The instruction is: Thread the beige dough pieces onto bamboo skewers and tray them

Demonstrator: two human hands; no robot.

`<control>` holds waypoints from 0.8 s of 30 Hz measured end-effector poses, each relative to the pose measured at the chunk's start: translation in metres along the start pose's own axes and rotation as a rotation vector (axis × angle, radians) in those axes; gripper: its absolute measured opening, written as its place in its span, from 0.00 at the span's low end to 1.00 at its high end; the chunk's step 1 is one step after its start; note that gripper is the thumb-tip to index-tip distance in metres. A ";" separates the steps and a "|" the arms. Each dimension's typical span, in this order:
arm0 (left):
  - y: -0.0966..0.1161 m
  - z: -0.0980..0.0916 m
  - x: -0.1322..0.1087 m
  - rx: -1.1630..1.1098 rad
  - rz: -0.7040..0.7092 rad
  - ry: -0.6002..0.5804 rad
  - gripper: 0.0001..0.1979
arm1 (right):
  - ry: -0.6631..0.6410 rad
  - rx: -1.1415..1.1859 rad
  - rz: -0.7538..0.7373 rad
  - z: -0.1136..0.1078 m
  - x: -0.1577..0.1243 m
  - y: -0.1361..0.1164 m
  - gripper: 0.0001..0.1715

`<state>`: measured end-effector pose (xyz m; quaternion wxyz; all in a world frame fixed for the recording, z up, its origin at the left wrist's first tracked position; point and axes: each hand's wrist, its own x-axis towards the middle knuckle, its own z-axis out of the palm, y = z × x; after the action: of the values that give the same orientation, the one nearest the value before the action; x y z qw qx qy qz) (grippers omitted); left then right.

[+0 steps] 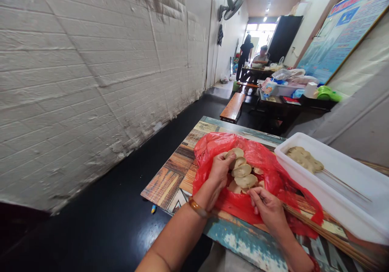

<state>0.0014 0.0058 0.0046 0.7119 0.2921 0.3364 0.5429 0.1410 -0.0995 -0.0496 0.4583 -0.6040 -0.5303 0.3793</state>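
My left hand [220, 168] is closed, thumb and fingers pinching the upper end of a row of overlapping thin, pale tan oval slices [246, 181]. At the row's lower end, my right hand [267, 207] pinches what looks like a thin skewer; most of it is hidden by the slices and fingers. Both hands are over an open red plastic bag [212, 142], where more loose slices lie under the row. To the right, a white plastic tub [349, 173] holds similar slices [304, 158] on long thin skewers. A bundle of bare skewers [328, 228] lies beside my right forearm.
The bag and tub stand on a patchwork wood-pattern table [170, 179]. A whitish brick-pattern wall [106, 61] runs along the left. Beyond are a wooden bench [233, 105], a cluttered table with a green basket [328, 94], and two people farther back.
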 end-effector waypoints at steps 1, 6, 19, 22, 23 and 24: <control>0.000 0.000 0.000 0.005 -0.001 -0.001 0.17 | -0.002 -0.001 -0.003 0.000 0.000 0.000 0.21; 0.000 -0.002 0.004 -0.017 0.051 -0.007 0.16 | 0.002 -0.019 -0.030 0.000 -0.001 -0.002 0.20; 0.006 -0.006 0.005 0.141 0.158 0.037 0.17 | -0.002 -0.006 -0.012 0.000 -0.001 0.000 0.22; 0.008 -0.005 0.004 0.186 0.171 0.042 0.16 | -0.009 0.002 -0.015 0.000 -0.001 -0.001 0.21; 0.008 -0.004 0.004 0.195 0.174 0.041 0.16 | -0.007 0.004 -0.017 0.000 -0.001 -0.001 0.21; 0.008 -0.004 0.004 0.199 0.175 0.040 0.16 | -0.003 0.006 -0.019 0.000 -0.001 -0.002 0.21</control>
<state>-0.0058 0.0116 0.0075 0.6223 0.3787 0.3759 0.5727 0.1399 -0.1006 -0.0482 0.4630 -0.5970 -0.5353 0.3777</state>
